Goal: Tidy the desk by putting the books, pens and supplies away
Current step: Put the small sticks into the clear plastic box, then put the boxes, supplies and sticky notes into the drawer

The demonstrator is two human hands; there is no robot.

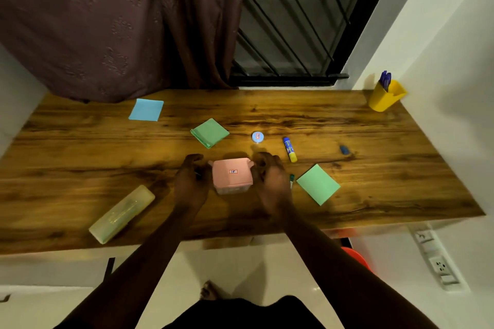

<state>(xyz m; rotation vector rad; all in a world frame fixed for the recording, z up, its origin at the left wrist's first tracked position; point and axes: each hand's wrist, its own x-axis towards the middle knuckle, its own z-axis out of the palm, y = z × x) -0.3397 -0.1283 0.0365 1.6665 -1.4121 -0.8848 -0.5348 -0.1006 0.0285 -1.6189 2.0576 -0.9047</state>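
A small box with a pink lid (232, 175) sits on the wooden desk (401, 168) near its front middle. My left hand (191, 179) curls against the box's left side and my right hand (270, 176) against its right side; both press on it. Scattered around are a blue note pad (146, 109), two green note pads (209, 133) (318, 184), a round blue tin (257, 137), a blue and yellow glue stick (290, 149) and a small blue piece (344, 149). A green-tipped pen (291, 179) peeks out beside my right hand.
A translucent yellow pencil case (121, 214) lies near the front left edge. A yellow pen cup (386, 96) with blue pens (385, 80) stands in the far right corner by the wall. A curtain (120, 35) and barred window (294, 21) are behind the desk.
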